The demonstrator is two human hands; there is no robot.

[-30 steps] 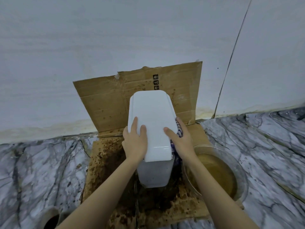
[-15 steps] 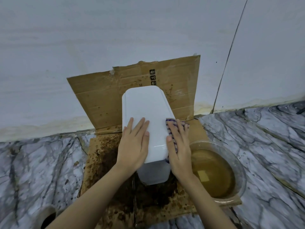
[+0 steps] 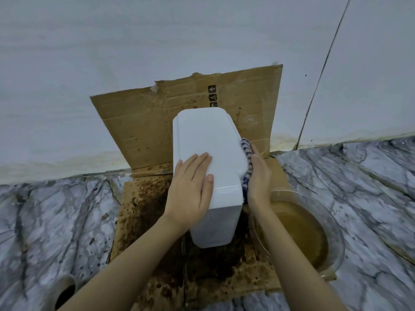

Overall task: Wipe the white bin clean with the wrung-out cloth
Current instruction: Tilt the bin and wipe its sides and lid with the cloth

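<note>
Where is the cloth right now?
In the head view, the blue-checked cloth sits between the right hand and the white bin's right side, just beyond the glass bowl of brown water.

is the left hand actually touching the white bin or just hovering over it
Touching. The head view shows the left hand lying flat on the white bin's top, fingers straight, with no gap between them.

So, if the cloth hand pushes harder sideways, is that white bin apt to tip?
Probably tippy: the white bin looks tall, narrowing toward its base. The left hand pressing flat on top probably steadies it.
</note>
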